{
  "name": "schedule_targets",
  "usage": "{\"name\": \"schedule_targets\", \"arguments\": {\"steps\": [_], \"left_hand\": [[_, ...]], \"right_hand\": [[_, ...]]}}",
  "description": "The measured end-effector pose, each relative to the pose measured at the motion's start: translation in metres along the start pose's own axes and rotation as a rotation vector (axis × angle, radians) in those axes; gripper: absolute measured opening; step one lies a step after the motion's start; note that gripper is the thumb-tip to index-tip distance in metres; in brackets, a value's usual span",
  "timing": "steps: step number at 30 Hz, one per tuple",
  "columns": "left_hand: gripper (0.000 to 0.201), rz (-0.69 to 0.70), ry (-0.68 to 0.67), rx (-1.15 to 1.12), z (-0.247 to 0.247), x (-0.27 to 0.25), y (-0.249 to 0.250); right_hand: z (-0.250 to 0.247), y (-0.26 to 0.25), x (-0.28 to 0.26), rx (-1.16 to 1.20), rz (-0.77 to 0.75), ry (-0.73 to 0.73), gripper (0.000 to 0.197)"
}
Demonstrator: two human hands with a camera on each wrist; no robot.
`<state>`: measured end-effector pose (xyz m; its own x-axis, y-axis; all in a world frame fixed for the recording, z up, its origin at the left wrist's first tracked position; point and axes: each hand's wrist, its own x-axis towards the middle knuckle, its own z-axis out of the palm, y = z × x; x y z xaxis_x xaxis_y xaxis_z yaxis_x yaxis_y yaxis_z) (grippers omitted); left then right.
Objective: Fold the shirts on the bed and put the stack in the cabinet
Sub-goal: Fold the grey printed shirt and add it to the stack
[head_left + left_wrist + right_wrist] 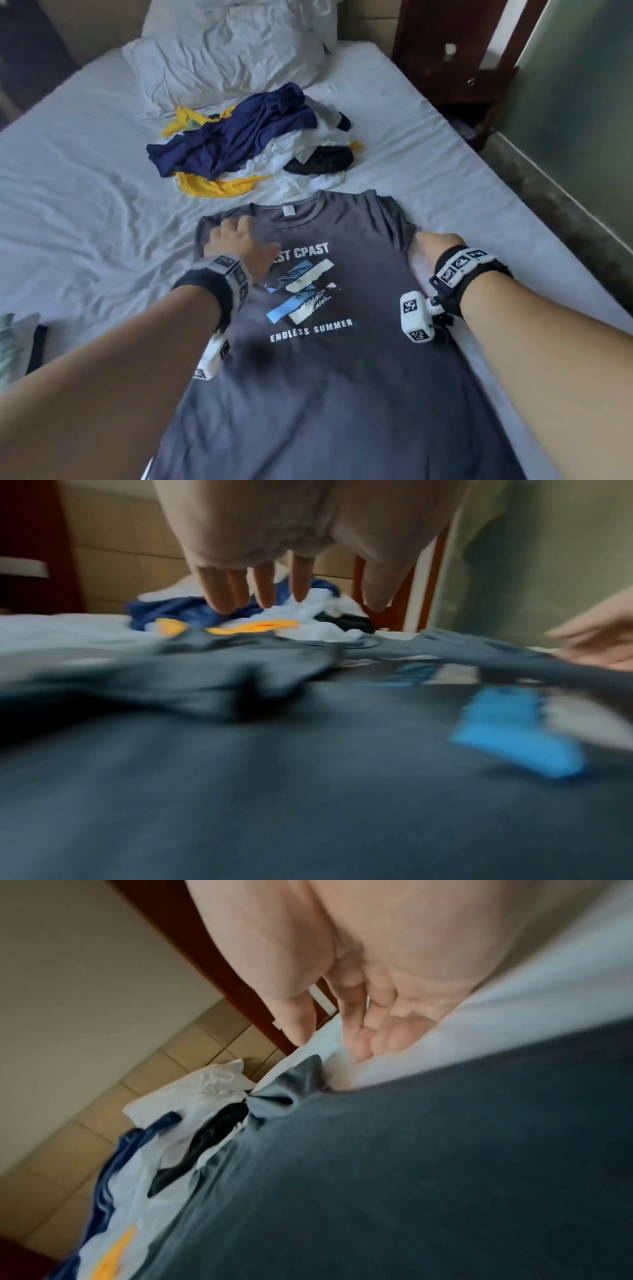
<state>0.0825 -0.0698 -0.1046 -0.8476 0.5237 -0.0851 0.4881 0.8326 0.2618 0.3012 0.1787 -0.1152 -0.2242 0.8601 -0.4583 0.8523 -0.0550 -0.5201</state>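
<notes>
Bed (75, 178) under a wrinkled white sheet; grey printed shirt (329, 394) spread flat at lower centre, heap of unfolded clothes (253, 140) above it, white pillows (226, 58) at top.

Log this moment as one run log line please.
step: flattening grey shirt | left hand: open, on shirt | right hand: open, at sleeve edge | pile: unfolded

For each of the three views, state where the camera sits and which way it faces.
Head: on the head, facing down and forward at the grey shirt; both forearms show.
Left wrist: under the left hand, facing the clothes pile over the shirt.
Right wrist: under the right hand, along the shirt's edge.
All share shirt and pile.
</notes>
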Motion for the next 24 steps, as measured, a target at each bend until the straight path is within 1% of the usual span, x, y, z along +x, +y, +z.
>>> {"name": "schedule_targets", "arguments": {"steps": [1, 2, 3, 4, 5, 6, 7, 8, 10, 11, 13, 15, 16, 17, 19, 21, 24], "left_hand": [[0.081, 0.107, -0.052, 0.006, 0.011, 0.000, 0.026], [0.086, 0.178, -0.113, 0.011, 0.023, -0.004, 0.053], [0.092, 0.199, -0.190, 0.021, 0.037, -0.007, 0.077], [0.096, 0.195, -0.270, 0.044, 0.050, -0.010, 0.099], [0.100, 0.174, -0.349, 0.087, 0.062, -0.012, 0.113], [0.103, 0.148, -0.408, 0.136, 0.073, -0.013, 0.122], [0.106, 0.125, -0.443, 0.177, 0.080, -0.013, 0.126], [0.108, 0.109, -0.463, 0.202, 0.084, -0.012, 0.127], [0.112, 0.087, -0.494, 0.220, 0.091, -0.008, 0.127], [0.113, 0.077, -0.506, 0.227, 0.093, -0.007, 0.126], [0.115, 0.068, -0.516, 0.246, 0.094, -0.006, 0.126], [0.118, 0.067, -0.508, 0.258, 0.095, -0.006, 0.127], [0.119, 0.062, -0.502, 0.254, 0.096, -0.007, 0.129], [0.120, 0.058, -0.497, 0.254, 0.097, -0.007, 0.129], [0.121, 0.050, -0.491, 0.262, 0.099, -0.007, 0.131], [0.121, 0.051, -0.493, 0.273, 0.100, -0.008, 0.132], [0.122, 0.047, -0.488, 0.266, 0.102, -0.008, 0.132]], "right_hand": [[-0.002, 0.001, 0.007, 0.099, 0.019, -0.032, 0.043], [-0.001, -0.001, 0.022, 0.225, 0.032, -0.069, 0.042], [0.000, -0.004, 0.038, 0.356, 0.019, -0.116, 0.042], [0.002, -0.004, 0.058, 0.441, 0.010, -0.165, 0.042], [0.008, -0.001, 0.086, 0.492, -0.004, -0.201, 0.047], [0.014, 0.001, 0.107, 0.520, -0.012, -0.210, 0.058], [0.017, -0.001, 0.108, 0.526, -0.008, -0.221, 0.067], [0.015, -0.008, 0.095, 0.525, 0.009, -0.211, 0.067], [0.009, -0.017, 0.074, 0.390, -0.023, -0.147, 0.045], [0.007, -0.020, 0.064, 0.330, -0.043, -0.131, 0.038], [0.003, -0.021, 0.061, 0.270, -0.087, -0.099, 0.030], [-0.002, -0.018, 0.059, 0.277, -0.204, -0.018, 0.020], [-0.006, -0.013, 0.058, 0.283, -0.241, 0.032, 0.017], [-0.009, -0.008, 0.057, 0.300, -0.245, 0.060, 0.018], [-0.014, 0.005, 0.055, 0.359, -0.228, 0.072, 0.016], [-0.015, 0.014, 0.054, 0.432, -0.158, 0.017, 0.010], [-0.014, 0.020, 0.058, 0.522, -0.051, -0.079, 0.017]]}}
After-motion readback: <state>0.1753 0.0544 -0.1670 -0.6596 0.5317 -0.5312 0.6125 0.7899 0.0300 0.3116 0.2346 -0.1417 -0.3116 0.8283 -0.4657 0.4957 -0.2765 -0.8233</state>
